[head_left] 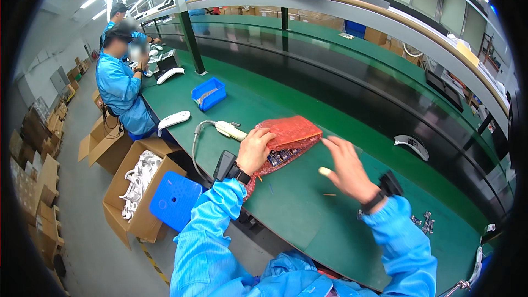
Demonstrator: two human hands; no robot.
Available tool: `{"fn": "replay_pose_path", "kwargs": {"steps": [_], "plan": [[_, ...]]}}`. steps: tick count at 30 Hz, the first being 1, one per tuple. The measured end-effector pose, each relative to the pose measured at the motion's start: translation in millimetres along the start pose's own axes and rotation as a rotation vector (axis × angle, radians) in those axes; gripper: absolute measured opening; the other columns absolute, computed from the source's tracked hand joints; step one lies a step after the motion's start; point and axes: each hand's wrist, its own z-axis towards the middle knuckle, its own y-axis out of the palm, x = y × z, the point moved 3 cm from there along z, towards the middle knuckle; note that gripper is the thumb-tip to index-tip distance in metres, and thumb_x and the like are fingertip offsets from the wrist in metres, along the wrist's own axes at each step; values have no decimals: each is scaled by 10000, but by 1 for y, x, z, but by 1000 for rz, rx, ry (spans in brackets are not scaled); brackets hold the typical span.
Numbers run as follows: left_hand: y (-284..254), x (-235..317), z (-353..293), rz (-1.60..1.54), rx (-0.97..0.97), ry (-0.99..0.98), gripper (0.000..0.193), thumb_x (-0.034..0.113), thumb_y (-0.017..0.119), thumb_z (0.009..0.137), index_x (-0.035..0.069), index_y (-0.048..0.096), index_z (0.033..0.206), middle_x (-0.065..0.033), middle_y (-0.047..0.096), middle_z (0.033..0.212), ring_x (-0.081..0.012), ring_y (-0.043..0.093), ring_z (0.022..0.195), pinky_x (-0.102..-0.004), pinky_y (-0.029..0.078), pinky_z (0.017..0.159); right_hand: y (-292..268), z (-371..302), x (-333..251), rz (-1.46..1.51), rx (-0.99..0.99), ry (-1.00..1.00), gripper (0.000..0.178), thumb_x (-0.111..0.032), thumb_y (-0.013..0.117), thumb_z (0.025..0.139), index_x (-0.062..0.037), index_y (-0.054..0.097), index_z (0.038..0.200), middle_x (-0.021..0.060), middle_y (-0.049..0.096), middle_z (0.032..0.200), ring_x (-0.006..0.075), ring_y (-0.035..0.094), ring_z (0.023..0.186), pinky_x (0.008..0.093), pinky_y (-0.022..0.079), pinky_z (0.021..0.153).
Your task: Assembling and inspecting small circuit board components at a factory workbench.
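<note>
A red bubble-wrap bag lies on the green bench in front of me, its mouth gaping toward me. Small circuit boards show inside the opening. My left hand has its fingers curled over the bag's left edge and holds it. To the right of the bag, my right hand is raised over the bench with fingers apart, holding nothing; a pale cover sits on its thumb tip. Just behind my left hand lies a cream-coloured electric screwdriver with a grey cable.
A blue bin of small parts and a white curved shell lie farther left. Several small boards are at right. Below the bench's left edge stand a carton of white shells and a blue stool. Co-workers sit beyond.
</note>
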Motion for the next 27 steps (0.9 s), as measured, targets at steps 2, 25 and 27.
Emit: {"fn": "replay_pose_path", "kwargs": {"steps": [2,25,27], "plan": [[-7,4,3,-33,47,18,347,-18,652,660,70,667,996,-95,627,1120,-305,569,1059,-395,490,890,44,34,14,-103,-5,-37,846,-170,779,702,-59,327,1409,212,357,1401,389,331,1317,486,303,1081],[51,-12,-5,217,-472,-380,1073,545,852,492,-2,429,1313,-185,519,1168,-352,430,1147,-478,336,952,95,113,105,438,118,233,348,-198,613,863,-70,556,1181,202,664,984,392,629,940,417,481,804],[59,-15,0,230,-468,-383,1107,591,848,462,1,440,1305,-180,530,1116,-342,441,1127,-469,338,950,95,110,107,450,119,229,347,-191,611,863,-71,555,1184,202,663,992,389,627,946,414,480,808]]}}
